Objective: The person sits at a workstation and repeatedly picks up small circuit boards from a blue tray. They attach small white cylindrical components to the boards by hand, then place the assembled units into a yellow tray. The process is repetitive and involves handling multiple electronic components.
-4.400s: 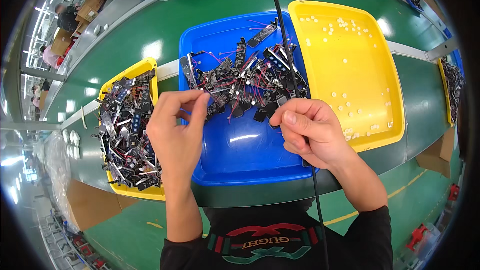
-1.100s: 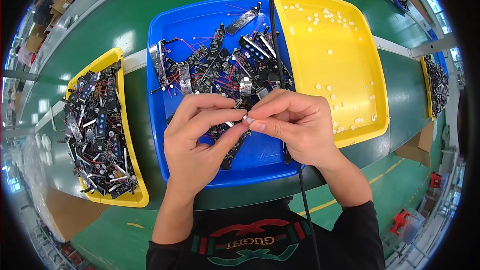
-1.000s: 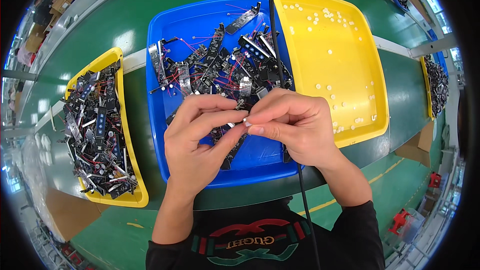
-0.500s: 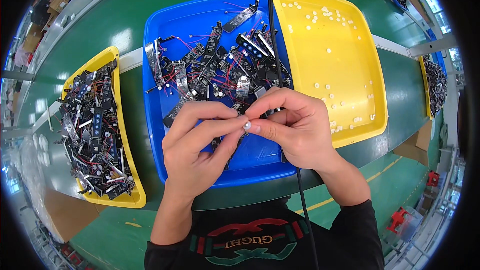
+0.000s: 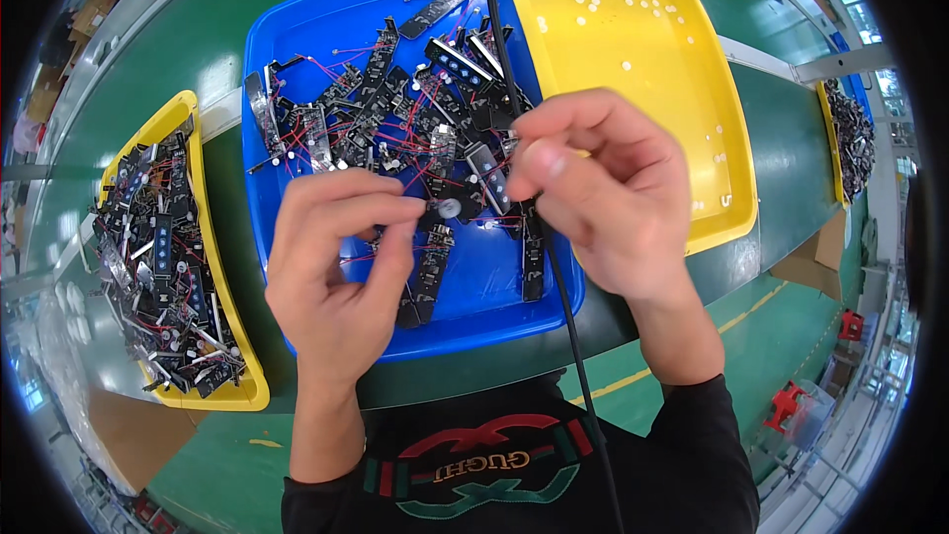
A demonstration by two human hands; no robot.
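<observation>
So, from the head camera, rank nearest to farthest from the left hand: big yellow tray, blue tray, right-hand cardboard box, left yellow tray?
From the left hand:
1. Blue tray, beneath it.
2. Left yellow tray, left side.
3. Big yellow tray, right.
4. Cardboard box, far right.

**Green benches under bright windows**

A glossy green tabletop point(image 5: 786, 138) catches patches of glare, with a pale strip point(image 5: 756, 56) running across it. Below, the green floor point(image 5: 232, 475) carries a yellow line point(image 5: 736, 320). A cardboard box point(image 5: 138, 435) stands at lower left, another carton point(image 5: 816, 257) at right, near red stools point(image 5: 784, 403). Daylight-bright windows point(image 5: 887, 91) bend along the right rim.
</observation>
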